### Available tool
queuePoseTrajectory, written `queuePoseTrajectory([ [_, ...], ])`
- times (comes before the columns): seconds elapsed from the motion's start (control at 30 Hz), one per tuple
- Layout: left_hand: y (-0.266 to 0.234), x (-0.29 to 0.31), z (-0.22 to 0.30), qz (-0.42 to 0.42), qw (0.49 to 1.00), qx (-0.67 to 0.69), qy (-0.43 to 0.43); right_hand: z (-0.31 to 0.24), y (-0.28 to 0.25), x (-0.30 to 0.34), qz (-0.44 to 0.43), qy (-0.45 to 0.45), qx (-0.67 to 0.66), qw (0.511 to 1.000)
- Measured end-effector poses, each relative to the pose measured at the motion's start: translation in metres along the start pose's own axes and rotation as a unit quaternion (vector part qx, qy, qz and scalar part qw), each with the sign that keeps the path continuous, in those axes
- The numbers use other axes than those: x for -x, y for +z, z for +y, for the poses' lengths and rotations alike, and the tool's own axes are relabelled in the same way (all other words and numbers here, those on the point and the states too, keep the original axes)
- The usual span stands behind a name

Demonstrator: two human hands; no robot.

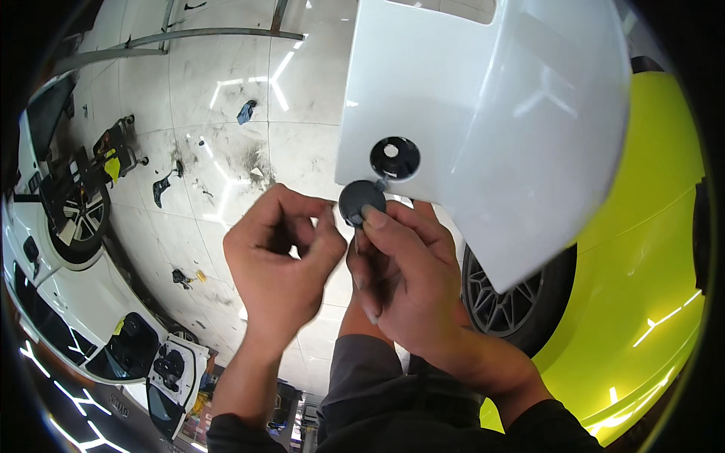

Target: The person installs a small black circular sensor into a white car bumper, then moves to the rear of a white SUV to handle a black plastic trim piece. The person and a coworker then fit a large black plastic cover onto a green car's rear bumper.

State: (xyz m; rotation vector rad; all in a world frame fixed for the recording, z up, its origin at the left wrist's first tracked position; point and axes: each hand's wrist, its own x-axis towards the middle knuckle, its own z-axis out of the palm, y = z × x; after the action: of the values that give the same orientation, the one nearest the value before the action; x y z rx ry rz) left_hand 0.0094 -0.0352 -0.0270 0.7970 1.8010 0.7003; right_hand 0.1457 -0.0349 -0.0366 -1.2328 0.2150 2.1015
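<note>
My right hand is closed on a small round dark grey cap, its thumb pressed on the lower right of the disc. A short stub at the cap's upper right reaches toward a round black fitting with a pale centre, set in a glossy white car body panel. Whether the two are joined I cannot tell. Left of the cap, my left hand has thumb and forefinger pinched together by its edge. Anything between those fingertips is too small to make out.
A bright yellow-green car with a dark-spoked wheel stands at the right. White cars are at the left. Scraps and a blue cloth lie on the scuffed tile floor. A metal frame is at the top left.
</note>
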Motion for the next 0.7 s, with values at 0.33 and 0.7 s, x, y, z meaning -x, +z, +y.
queuePoseTrajectory([
  [0.33, -0.012, 0.009, 0.013, -0.087, 0.986, 0.134, -0.053, 0.005, -0.005, 0.001, -0.047, -0.057, 0.022, 0.997],
  [0.7, -0.011, 0.005, 0.019, -0.074, 0.993, 0.089, -0.028, -0.002, 0.008, 0.004, 0.002, -0.039, 0.073, 0.997],
])
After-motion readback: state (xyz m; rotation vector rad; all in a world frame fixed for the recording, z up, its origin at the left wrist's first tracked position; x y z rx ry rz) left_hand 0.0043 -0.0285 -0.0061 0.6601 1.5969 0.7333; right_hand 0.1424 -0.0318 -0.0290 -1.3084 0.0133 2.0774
